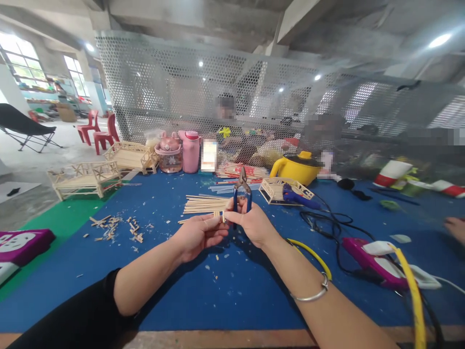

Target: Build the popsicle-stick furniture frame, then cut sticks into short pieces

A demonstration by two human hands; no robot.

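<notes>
My left hand [199, 236] is closed in a pinch on a short pale wooden stick [218, 215], held above the blue table cover [232, 295]. My right hand [250, 224] is wrapped round the blue handles of a pair of cutting pliers [242, 193], whose metal jaws point up and away from me. The two hands almost touch at the stick. Just behind them lies a bundle of long wooden sticks [204, 203]. Wood offcuts [116, 228] are scattered to the left.
A small stick-built frame [276, 189] and a blue glue gun [296, 197] with black cable lie right of the hands. Purple power strips [366, 259] [22, 242], a yellow pot [296, 167], pink bottles [190, 151], stick benches [85, 177]. Other people sit behind the mesh screen; someone's hand [456, 228] is at the right edge.
</notes>
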